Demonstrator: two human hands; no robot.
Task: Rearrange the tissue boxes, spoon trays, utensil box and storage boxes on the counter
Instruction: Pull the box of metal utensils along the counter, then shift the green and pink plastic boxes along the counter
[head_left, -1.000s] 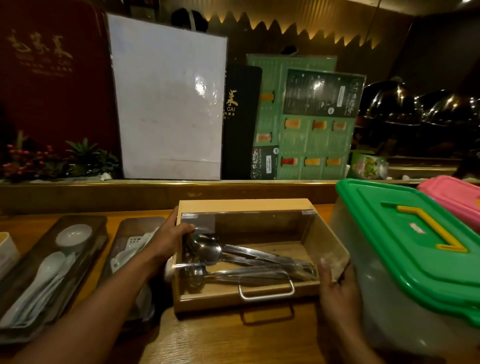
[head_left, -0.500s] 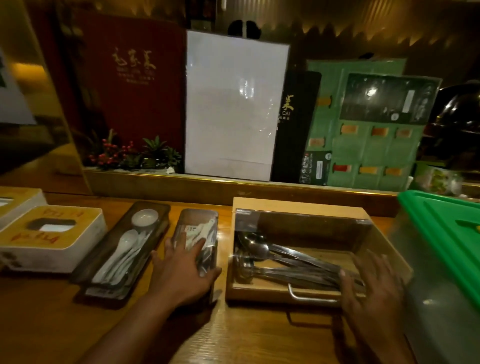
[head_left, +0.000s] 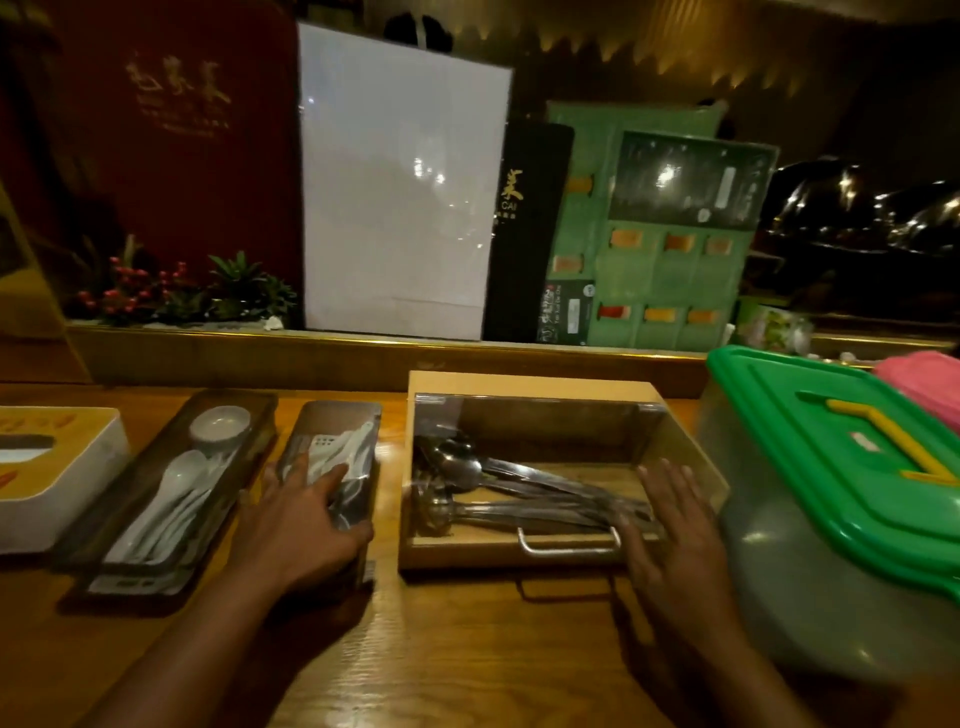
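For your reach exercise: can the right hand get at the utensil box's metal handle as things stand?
Probably yes: the right hand lies flat beside the metal handle on the utensil box, nothing between them.

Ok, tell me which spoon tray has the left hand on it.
The narrower spoon tray, next to the wooden utensil box; the left hand lies on it.
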